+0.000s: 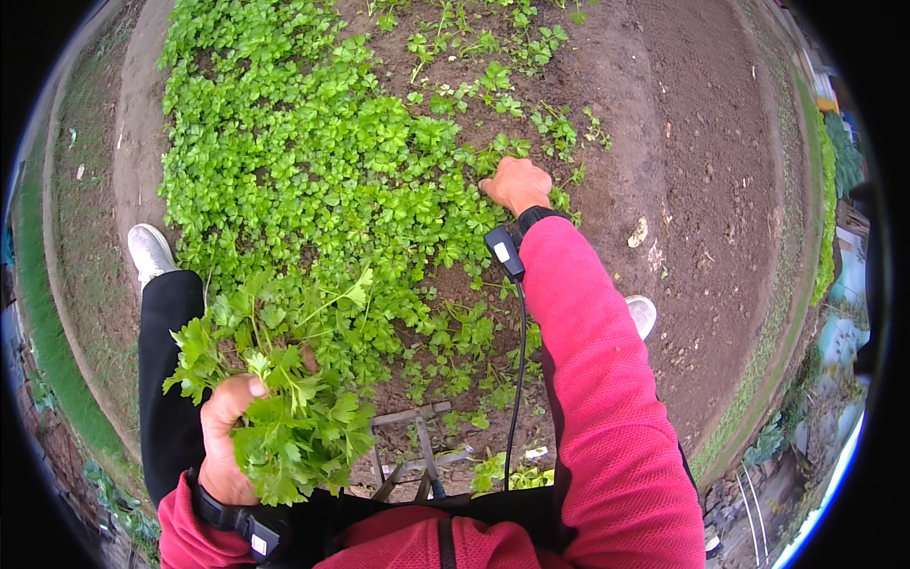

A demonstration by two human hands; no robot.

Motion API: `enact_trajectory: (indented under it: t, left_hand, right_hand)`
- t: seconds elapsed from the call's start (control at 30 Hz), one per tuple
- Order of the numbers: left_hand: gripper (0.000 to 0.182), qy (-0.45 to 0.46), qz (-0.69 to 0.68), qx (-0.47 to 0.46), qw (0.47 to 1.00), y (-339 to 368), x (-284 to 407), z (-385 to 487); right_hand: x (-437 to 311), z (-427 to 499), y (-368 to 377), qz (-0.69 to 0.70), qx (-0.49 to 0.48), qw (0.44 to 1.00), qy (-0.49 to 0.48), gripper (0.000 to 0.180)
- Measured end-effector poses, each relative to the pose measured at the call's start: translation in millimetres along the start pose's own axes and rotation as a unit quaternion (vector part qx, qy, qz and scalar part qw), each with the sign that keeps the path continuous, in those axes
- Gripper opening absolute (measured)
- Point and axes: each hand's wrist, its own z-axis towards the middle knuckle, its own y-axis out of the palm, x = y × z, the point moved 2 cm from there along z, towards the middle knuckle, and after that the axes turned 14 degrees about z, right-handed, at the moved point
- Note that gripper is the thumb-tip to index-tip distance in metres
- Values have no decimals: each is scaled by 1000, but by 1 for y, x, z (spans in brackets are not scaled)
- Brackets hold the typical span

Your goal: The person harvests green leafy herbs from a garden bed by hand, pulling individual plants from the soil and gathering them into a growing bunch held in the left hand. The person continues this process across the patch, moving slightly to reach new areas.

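My left hand (229,427) grips a loose bunch of celery-like leafy greens (302,434) in front of my left thigh. Its leaves spread out on both sides of the thumb. Farther forward, my right hand (519,183) reaches down to the right edge of a dense bed of the same kind of greens (306,156). The back of that hand faces me and its fingers curl under, so the fingertips and whatever they may hold are hidden. Leaves touch the hand's left and front sides.
A small metal-framed stool (425,441) stands low between my legs. My left shoe (151,250) and right shoe (641,316) flank the bed. Bare tilled soil (711,185) lies to the right. A black cable (520,384) hangs from my right wrist device (505,252).
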Motion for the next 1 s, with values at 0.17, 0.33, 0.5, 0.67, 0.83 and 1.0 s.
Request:
enact_trajectory:
  t: [0.17,0.33,0.5,0.67,0.83,1.0]
  left_hand:
    - [37,-15,-14,41,999,-5,1,-3]
    - [37,1,10,-4,1000,-6,1,-3]
    - [38,-10,15,33,999,-8,-4,4]
    - [45,-24,18,17,999,-9,-6,9]
    - [45,-16,72,20,997,-12,-6,16]
    - [21,10,40,68,997,-13,-10,20]
  right_hand:
    - [-9,6,8,-39,-20,999,-3,39]
    - [6,15,8,-5,-14,999,-37,38]
    - [26,27,3,91,-29,992,-84,39]
    - [47,24,-22,320,-55,934,-148,43]
    - [69,10,-27,511,-106,850,-77,39]
    - [81,-6,-32,652,-191,730,-78,27]
